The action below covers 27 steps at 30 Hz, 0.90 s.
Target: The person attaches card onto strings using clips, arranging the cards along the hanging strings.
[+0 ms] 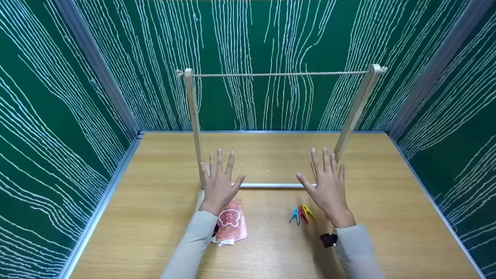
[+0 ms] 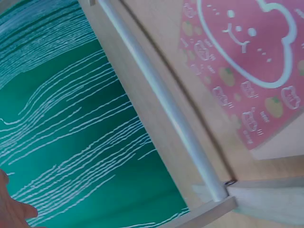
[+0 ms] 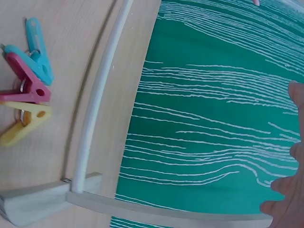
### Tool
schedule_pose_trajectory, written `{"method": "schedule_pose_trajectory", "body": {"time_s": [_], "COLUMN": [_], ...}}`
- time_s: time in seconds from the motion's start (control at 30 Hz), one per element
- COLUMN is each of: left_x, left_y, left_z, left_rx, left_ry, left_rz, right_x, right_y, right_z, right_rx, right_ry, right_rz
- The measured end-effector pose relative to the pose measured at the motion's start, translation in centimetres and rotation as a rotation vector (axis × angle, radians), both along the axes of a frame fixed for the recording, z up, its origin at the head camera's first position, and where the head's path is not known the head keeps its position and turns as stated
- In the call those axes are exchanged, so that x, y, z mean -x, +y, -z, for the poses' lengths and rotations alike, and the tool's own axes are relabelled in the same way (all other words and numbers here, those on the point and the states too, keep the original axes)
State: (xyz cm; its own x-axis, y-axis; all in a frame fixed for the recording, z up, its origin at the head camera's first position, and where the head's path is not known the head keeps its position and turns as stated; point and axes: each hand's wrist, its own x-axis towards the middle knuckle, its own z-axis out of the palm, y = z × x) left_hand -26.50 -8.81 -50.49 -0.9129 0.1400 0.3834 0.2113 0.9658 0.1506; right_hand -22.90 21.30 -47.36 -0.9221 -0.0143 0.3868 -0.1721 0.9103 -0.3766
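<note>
Pale sleeves (image 1: 193,240) lead to hands (image 1: 219,188), fingers (image 1: 219,161) spread beyond packet (image 1: 237,231) and pegs (image 1: 302,213).

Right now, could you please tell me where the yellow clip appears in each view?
Head: the yellow clip lies right of centre, in the lower half.
Left wrist: not in view.
Right wrist: at the left edge, about mid-height.
Shared landmark: the white bar.

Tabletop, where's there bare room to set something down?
Free: between the pink item and the clips; from the right hand to the right edge of the tabletop; left of the left wooden post. Crowded: around the left hand, near that post and the pink item.
</note>
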Motion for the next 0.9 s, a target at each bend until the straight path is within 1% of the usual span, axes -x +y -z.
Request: {"method": "schedule_pose_trajectory", "body": {"time_s": [0.17, 0.23, 0.43, 0.6, 0.63, 0.73, 0.9], "left_x": [-0.4, -0.5, -0.7, -1.1, -1.2, -1.4, -1.8], "left_y": [-0.4, -0.5, -1.0, -1.5, -1.7, -2.1, -2.7], "left_z": [0.8, 1.3, 2.7, 3.7, 3.9, 4.5, 5.6], "left_rx": [-0.017, -0.036, -0.134, -0.232, -0.245, -0.281, -0.367], "left_ry": [-0.03, -0.039, -0.034, -0.064, -0.072, -0.097, -0.14], "left_rz": [0.005, 0.014, 0.045, 0.072, 0.074, 0.068, 0.03], "right_x": [-0.5, -0.7, -1.3, -1.7, -1.7, -1.9, -2.3], "right_y": [0.5, 0.7, 1.2, 1.6, 1.7, 2.0, 2.2], "right_z": [0.7, 1.1, 2.4, 3.7, 4.0, 4.9, 6.3], "right_rx": [0.126, 0.183, 0.372, 0.509, 0.53, 0.571, 0.573], "right_ry": [0.025, 0.017, -0.044, -0.034, -0.035, -0.074, -0.136], "right_rz": [-0.027, -0.034, -0.039, -0.067, -0.075, -0.075, -0.059]}}
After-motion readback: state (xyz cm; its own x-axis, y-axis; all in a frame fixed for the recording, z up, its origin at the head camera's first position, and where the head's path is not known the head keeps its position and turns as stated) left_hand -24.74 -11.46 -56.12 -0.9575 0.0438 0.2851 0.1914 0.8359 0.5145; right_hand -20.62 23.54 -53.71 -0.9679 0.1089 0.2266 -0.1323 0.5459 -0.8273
